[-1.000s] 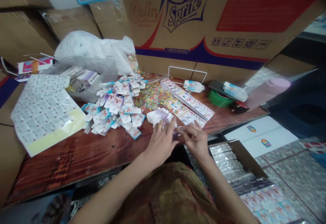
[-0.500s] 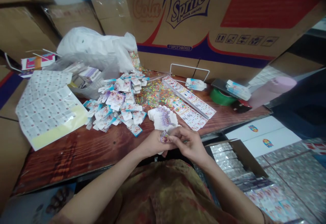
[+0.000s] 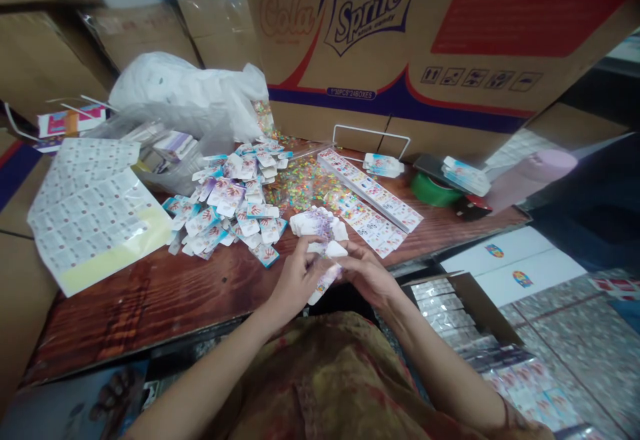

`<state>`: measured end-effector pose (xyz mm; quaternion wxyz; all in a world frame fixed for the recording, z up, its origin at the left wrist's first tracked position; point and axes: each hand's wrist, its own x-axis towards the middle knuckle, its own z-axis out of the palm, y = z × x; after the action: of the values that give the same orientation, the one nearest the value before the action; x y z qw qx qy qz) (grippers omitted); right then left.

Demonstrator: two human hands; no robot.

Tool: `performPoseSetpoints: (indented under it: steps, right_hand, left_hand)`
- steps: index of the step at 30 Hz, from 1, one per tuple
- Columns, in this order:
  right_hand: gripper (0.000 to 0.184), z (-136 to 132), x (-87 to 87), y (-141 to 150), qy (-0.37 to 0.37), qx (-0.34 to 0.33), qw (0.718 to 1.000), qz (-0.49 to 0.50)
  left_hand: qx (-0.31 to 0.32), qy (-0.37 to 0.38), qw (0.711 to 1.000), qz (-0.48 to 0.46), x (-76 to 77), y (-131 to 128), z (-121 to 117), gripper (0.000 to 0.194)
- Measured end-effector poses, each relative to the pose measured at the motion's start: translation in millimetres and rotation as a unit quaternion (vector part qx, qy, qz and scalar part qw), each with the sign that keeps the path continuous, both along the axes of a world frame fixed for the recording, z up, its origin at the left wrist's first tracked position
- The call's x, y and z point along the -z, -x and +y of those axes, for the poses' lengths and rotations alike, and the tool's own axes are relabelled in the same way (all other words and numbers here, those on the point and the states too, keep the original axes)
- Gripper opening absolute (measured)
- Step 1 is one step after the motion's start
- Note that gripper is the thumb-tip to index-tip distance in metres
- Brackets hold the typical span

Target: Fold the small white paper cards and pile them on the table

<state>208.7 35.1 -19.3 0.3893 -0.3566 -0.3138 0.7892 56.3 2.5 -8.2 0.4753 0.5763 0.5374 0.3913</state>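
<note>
My left hand (image 3: 295,280) and my right hand (image 3: 367,273) meet at the near edge of a wooden table (image 3: 150,307). Together they pinch a small printed card packet (image 3: 326,268), which hangs between the fingers of both. Just beyond the hands lies a fanned stack of white and purple cards (image 3: 317,223). A heap of small blue and white packets (image 3: 235,203) sits to the left of it. Long printed strips (image 3: 373,203) lie to the right, with tiny coloured pieces (image 3: 300,187) scattered between.
A sheet of labels (image 3: 90,213) covers the table's left side. Plastic bags (image 3: 185,103) sit behind the heap. A green tape roll (image 3: 433,190) and more packets (image 3: 465,175) rest at the right. Large cardboard boxes (image 3: 400,40) wall the back. An open carton (image 3: 465,313) stands below right.
My hands drew back from the fanned stack towards me with a small packet, then rose slightly; the packet is now held between both hands, unfolded and hanging.
</note>
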Motion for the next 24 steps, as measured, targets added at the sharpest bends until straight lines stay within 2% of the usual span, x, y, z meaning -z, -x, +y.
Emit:
performPoseSetpoints:
  steps: [2, 4, 6, 8, 10, 12, 16, 18, 20, 24]
  right_hand:
    - [0.029, -0.9, 4.3, 1.0, -0.024, 0.027, 0.999, -0.024]
    - [0.023, -4.2, 6.6, 1.4, -0.106, 0.082, 0.988, -0.078]
    - [0.015, -9.3, 6.4, 1.0, -0.234, 0.126, 0.953, -0.145]
    - [0.015, -14.7, 4.0, 0.3, -0.345, 0.134, 0.909, -0.190]
    - [0.015, -18.6, 1.4, 0.0, -0.394, 0.131, 0.886, -0.205]
    - [0.012, -19.7, 0.5, 0.6, -0.371, 0.136, 0.897, -0.200]
    - [0.015, -14.7, 5.1, 2.1, -0.208, 0.135, 0.958, -0.144]
    - [0.017, -11.6, 8.6, 1.7, -0.142, 0.118, 0.977, -0.109]
    - [0.018, -9.8, 11.7, 0.4, -0.134, 0.101, 0.981, -0.097]
    - [0.017, -10.7, 15.8, -2.8, -0.209, 0.103, 0.963, -0.134]
  left_hand:
    - [-0.008, -0.041, 0.999, 0.017, 1.5, 0.3, -1.9, 0.029]
    - [-0.016, -0.078, 0.994, 0.073, 1.3, 0.3, -2.7, 0.026]
    - [-0.032, -0.096, 0.987, 0.122, 0.4, -0.6, -2.8, 0.024]
    - [-0.060, -0.104, 0.982, 0.148, -0.5, -2.2, -2.9, 0.021]
    - [-0.081, -0.113, 0.977, 0.159, -1.0, -3.9, -3.4, 0.018]
    - [-0.084, -0.118, 0.975, 0.171, -0.9, -5.0, -4.2, 0.018]
    - [-0.063, -0.124, 0.969, 0.206, 2.5, -4.3, -6.9, 0.020]
    - [-0.051, -0.133, 0.964, 0.223, 5.4, -3.3, -8.4, 0.023]
    - [-0.049, -0.137, 0.961, 0.236, 7.4, -2.9, -9.6, 0.025]
    - [-0.059, -0.122, 0.963, 0.231, 4.6, -4.2, -10.1, 0.027]
